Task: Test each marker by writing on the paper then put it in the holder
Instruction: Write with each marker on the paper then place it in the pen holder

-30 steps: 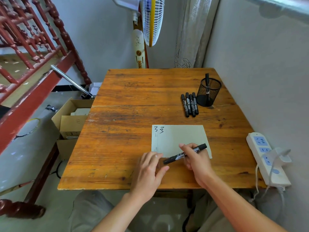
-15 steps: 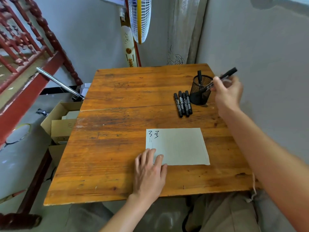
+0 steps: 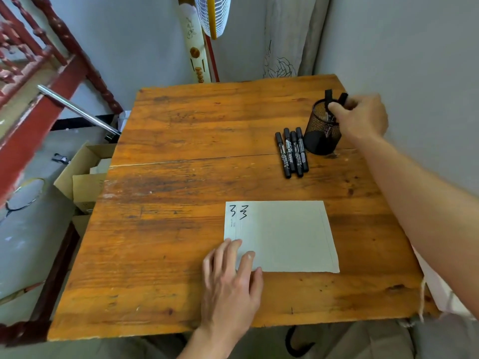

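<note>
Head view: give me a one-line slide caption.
Right hand lowers a tested marker into the mesh holder while left hand pins the paper; four markers wait.

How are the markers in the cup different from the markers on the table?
The two markers in the holder stand nearly upright, only their tops showing above the rim; the four markers on the table lie flat in a row, fully visible. The right hand is at one of the holder's markers; no hand touches the four on the table. All look like the same black markers.
</note>
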Motion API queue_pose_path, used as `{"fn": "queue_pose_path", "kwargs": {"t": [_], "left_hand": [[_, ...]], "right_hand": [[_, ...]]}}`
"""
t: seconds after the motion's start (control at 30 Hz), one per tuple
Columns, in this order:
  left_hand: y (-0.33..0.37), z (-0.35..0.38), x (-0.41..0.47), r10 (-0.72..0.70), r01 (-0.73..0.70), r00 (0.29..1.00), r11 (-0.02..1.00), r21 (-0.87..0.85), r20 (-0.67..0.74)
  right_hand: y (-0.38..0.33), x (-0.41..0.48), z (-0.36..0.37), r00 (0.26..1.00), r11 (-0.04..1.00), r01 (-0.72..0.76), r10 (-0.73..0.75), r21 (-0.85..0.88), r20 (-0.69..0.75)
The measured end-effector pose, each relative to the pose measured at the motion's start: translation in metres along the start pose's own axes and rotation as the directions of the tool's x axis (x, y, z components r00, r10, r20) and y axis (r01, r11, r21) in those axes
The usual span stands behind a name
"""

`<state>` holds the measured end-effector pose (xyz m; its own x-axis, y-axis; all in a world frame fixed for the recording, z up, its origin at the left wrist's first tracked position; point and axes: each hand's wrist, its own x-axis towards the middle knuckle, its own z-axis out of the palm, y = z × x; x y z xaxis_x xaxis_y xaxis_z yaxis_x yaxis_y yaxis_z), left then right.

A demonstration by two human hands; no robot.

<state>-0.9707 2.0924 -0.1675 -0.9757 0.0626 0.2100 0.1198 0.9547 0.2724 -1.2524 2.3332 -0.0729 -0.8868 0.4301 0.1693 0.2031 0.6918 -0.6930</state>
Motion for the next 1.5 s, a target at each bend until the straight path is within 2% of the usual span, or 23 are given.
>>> {"fn": "queue_pose_path", "kwargs": {"t": [0.27,0.4,0.5,0.57,0.67,0.73,0.83,0.97,1.1,1.27,1.4,1.5], "left_hand": [[0.0,0.0,0.001,-0.006,0.006,1.0,1.0,0.004,0.009],[0.0,0.0,0.0,-0.01,0.01,1.0,1.0,-0.01,0.006],[0.0,0.0,0.0,-0.003,0.003,1.0,1.0,-0.01,0.003],[0.001,0.0,0.0,0.0,0.0,1.0,1.0,-0.006,-0.001],[0.002,-0.002,0.0,0.0,0.0,1.0,1.0,-0.006,-0.011],[0.002,-0.003,0.0,0.003,-0.003,1.0,1.0,-0.007,-0.012],[0.002,-0.003,0.0,-0.001,0.001,1.0,1.0,0.0,-0.011],[0.002,-0.001,0.0,-0.004,0.004,1.0,1.0,0.002,-0.013],[0.001,0.0,0.001,0.0,0.0,1.0,1.0,0.009,-0.02],[0.001,-0.002,0.001,0.008,-0.008,1.0,1.0,0.001,-0.025],[0.001,-0.001,0.0,0.019,-0.02,0.999,1.0,-0.019,-0.047],[0.0,-0.001,0.0,0.021,-0.023,0.998,0.999,-0.025,-0.052]], "right_hand": [[0.007,0.002,0.004,0.999,0.996,-0.013,0.016,-0.086,0.033],[0.002,-0.016,-0.007,0.995,0.988,0.084,-0.092,-0.131,-0.05],[-0.004,-0.04,-0.01,0.974,0.977,0.191,-0.201,-0.095,-0.105],[-0.01,-0.057,-0.003,0.952,0.952,0.299,-0.302,-0.067,-0.042],[-0.017,-0.08,0.018,0.897,0.9,0.426,-0.406,-0.092,0.176],[-0.017,-0.089,0.034,0.861,0.86,0.481,-0.428,-0.17,0.275],[-0.013,-0.092,0.053,0.843,0.809,0.503,-0.383,-0.304,0.376],[-0.011,-0.093,0.068,0.824,0.721,0.556,-0.414,-0.413,0.387],[-0.013,-0.093,0.077,0.836,0.727,0.537,-0.389,-0.427,0.387],[-0.009,-0.106,0.067,0.845,0.78,0.525,-0.427,-0.342,0.323],[0.005,-0.139,0.041,0.839,0.837,0.538,-0.52,-0.099,0.161],[0.02,-0.172,0.016,0.84,0.862,0.489,-0.506,0.133,0.197]]}}
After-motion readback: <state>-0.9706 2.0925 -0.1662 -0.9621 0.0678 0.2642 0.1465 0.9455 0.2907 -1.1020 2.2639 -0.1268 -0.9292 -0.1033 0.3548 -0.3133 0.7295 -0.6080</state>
